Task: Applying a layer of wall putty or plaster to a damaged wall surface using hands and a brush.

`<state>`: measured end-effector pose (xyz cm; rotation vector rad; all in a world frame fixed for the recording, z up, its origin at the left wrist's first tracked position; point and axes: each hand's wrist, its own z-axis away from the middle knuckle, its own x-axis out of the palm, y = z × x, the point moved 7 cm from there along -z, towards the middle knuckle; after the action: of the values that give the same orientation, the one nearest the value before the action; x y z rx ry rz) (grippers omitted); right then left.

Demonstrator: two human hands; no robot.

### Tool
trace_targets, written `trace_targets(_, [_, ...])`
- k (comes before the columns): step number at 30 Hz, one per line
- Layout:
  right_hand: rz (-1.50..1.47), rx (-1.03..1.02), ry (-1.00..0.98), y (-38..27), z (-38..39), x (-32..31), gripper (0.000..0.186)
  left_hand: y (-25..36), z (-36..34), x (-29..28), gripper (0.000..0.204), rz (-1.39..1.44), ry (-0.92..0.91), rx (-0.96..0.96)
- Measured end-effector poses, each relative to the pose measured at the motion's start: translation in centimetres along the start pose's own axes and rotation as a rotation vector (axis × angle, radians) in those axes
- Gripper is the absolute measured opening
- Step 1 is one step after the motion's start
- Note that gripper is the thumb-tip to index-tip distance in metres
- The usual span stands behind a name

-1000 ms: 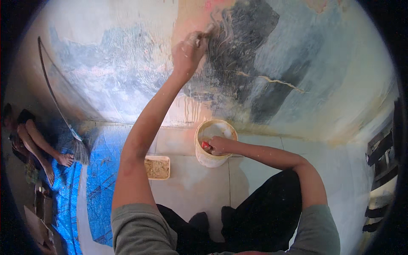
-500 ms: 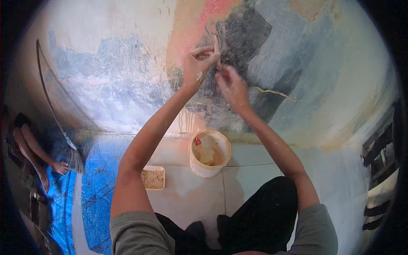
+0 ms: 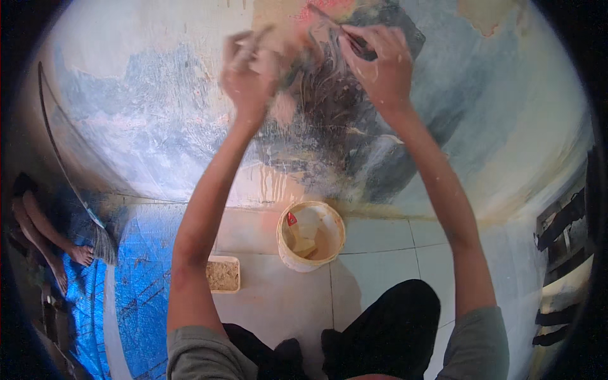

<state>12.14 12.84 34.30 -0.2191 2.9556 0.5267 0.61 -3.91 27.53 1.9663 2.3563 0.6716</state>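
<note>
In front of me stands a wall (image 3: 158,126) with patchy grey, black, pink and cream paint or plaster, its dark patch carrying raised wavy lines. My right hand (image 3: 385,69) is at the upper part of that patch, closed on a thin dark stick-like tool (image 3: 326,17) whose end points up and left toward a pink area. Off to the left, my left hand (image 3: 249,76) is raised before the wall, smeared by motion. Its fingers are curled around something thin that I cannot make out. Pale smears mark my right hand.
Below the wall, a white bucket (image 3: 283,253) holds a pale tool with a red mark. A small tray (image 3: 223,275) of brownish material sits beside it. To the left are a broom (image 3: 103,244), a blue tarp (image 3: 142,285) and another person's legs (image 3: 47,225). Dark slats (image 3: 563,221) line the right.
My hands, close together before, have separated. The left moved left and slightly up; the right rose and shifted right, its thin tool now clearly visible. The view has shifted slightly.
</note>
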Motion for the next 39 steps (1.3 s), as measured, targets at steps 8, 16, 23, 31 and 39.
trace_targets(8, [0.069,-0.622,-0.284,-1.0,-4.2,3.9,0.022,-4.7,-5.2,-3.5,0.043,-0.245,0.275,0.106])
trace_targets(16, [-0.082,-0.640,-0.208,-1.9,-4.8,4.6,0.022,-6.3,4.5,-3.4,0.059,-0.455,-0.055,-0.047])
trace_targets(23, [-0.125,-0.732,-0.323,-3.2,-2.8,6.4,0.018,-8.2,13.0,-7.1,0.066,-0.387,-0.217,-0.376])
trace_targets(31, [0.105,-0.585,-0.382,-3.6,-3.0,6.6,0.009,-8.5,13.8,-6.3,0.069,-0.364,-0.119,-0.403])
trace_targets(39, [0.081,-0.734,-0.385,-2.1,-1.7,6.6,0.011,-7.7,13.6,-5.5,0.066,-0.325,-0.033,-0.452])
